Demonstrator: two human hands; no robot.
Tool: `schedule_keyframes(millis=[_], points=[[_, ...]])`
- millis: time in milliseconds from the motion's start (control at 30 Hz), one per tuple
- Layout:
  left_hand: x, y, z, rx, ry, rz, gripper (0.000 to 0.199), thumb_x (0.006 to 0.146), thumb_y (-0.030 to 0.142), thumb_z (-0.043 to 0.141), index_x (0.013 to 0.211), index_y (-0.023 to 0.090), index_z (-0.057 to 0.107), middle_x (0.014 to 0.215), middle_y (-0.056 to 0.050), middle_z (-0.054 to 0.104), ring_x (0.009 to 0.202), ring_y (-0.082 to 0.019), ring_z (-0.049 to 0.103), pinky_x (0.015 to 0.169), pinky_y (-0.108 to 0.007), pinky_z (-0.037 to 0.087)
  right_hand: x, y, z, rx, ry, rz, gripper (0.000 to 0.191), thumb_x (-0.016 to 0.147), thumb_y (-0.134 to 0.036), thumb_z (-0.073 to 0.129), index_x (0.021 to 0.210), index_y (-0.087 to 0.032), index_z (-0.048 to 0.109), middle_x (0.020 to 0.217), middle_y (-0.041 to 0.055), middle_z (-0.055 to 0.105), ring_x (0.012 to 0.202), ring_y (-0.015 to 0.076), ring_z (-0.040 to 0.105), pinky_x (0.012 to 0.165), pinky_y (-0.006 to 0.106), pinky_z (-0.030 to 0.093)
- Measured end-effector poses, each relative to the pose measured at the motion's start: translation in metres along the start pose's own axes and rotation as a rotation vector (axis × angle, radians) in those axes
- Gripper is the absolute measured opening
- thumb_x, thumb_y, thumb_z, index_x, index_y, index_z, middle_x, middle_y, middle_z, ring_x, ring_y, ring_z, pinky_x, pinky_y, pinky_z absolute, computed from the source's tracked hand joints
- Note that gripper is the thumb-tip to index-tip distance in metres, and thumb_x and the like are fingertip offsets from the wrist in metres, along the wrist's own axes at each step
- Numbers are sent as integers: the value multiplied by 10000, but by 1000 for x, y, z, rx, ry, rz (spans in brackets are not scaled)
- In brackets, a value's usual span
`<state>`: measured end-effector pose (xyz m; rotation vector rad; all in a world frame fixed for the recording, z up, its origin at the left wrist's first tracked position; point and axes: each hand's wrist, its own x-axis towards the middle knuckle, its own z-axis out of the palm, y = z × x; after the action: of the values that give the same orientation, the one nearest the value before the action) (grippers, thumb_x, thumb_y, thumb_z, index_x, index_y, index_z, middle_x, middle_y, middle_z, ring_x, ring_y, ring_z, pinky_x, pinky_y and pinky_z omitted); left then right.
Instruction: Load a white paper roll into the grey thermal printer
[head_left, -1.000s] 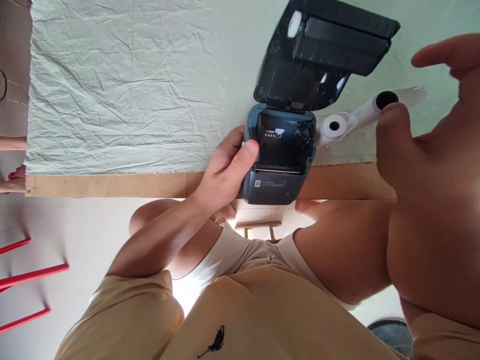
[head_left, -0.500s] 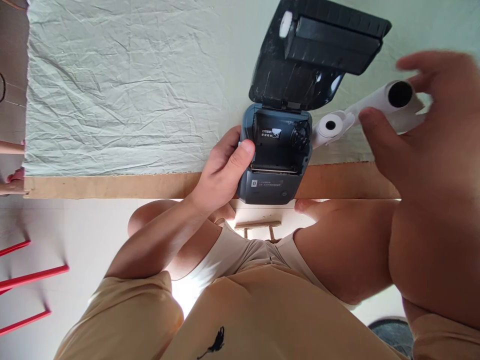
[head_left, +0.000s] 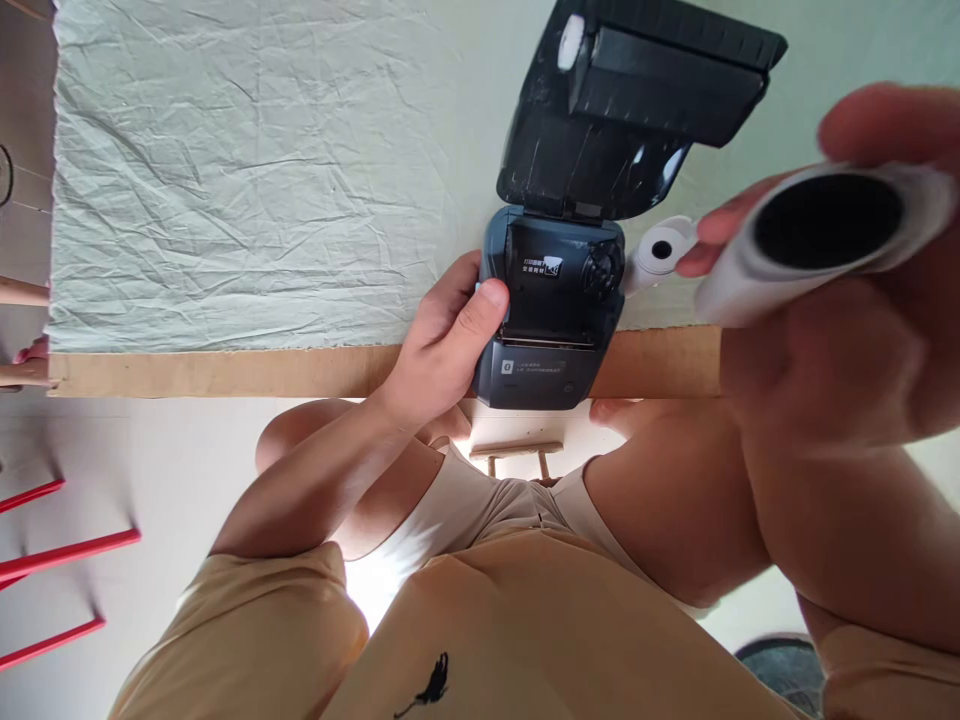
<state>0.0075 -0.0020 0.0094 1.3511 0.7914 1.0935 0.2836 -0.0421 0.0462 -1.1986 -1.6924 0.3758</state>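
Observation:
My left hand (head_left: 454,335) grips the left side of a dark label printer (head_left: 536,385) at the table's front edge, thumb on its rim. The printer's lid (head_left: 592,130) is swung up, and its paper bay (head_left: 559,290) shows no roll inside. Close to the camera, my right hand (head_left: 847,350) has its fingers around a white paper roll (head_left: 739,270) with a wide dark core; both are a little blurred. A smaller white paper roll (head_left: 645,262) with a narrow core lies on the cloth just right of the printer, partly hidden by it.
A wrinkled pale green cloth (head_left: 247,180) covers the table, with a bare wooden edge (head_left: 225,372) along the front. Below are my legs and a wooden stool bar (head_left: 517,452). Red metal legs (head_left: 71,555) stand at the lower left. Part of another person (head_left: 26,375) shows at the left edge.
My right hand has closed on the larger paper roll and lifted it from the cloth, toward the camera and to the right. The left hand and printer have barely moved.

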Motion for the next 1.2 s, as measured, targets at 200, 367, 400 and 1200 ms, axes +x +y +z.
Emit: schedule_keyframes(millis=[200, 367, 400, 1200], points=[[-1, -2, -4, 41, -22, 14, 669, 1186, 925, 702, 1262, 275, 843, 1114, -63, 874, 1036, -281, 844, 912, -421, 716, 16, -22, 17, -60, -58, -243, 348, 1218, -289, 719, 1544, -348, 828, 1495, 14, 958, 1294, 291, 982, 1088, 488, 867], [0, -2, -7, 65, -40, -37, 791, 1120, 1039, 683, 1257, 269, 800, 1158, -84, 858, 1102, -300, 841, 960, -445, 719, 24, -34, 29, -247, -32, -278, 267, 1152, -72, 794, 1140, -335, 750, 1338, -85, 996, 1220, 199, 991, 1024, 385, 805], [0, -2, -7, 55, -44, -33, 793, 1117, 1041, 688, 1261, 270, 803, 1146, -81, 850, 1084, -297, 840, 938, -442, 722, 24, -32, 31, -274, -9, -307, 281, 1134, -57, 814, 1124, -328, 735, 1337, -89, 998, 1191, 197, 994, 984, 388, 790], [1, -14, -15, 39, -83, -16, 739, 1177, 985, 654, 1358, 303, 877, 1205, -81, 862, 1104, -303, 772, 975, -506, 676, 9, -15, 17, -322, -369, -352, 225, 1307, -533, 669, 1309, -505, 892, 1250, -106, 913, 1365, 211, 908, 1087, 432, 733]])
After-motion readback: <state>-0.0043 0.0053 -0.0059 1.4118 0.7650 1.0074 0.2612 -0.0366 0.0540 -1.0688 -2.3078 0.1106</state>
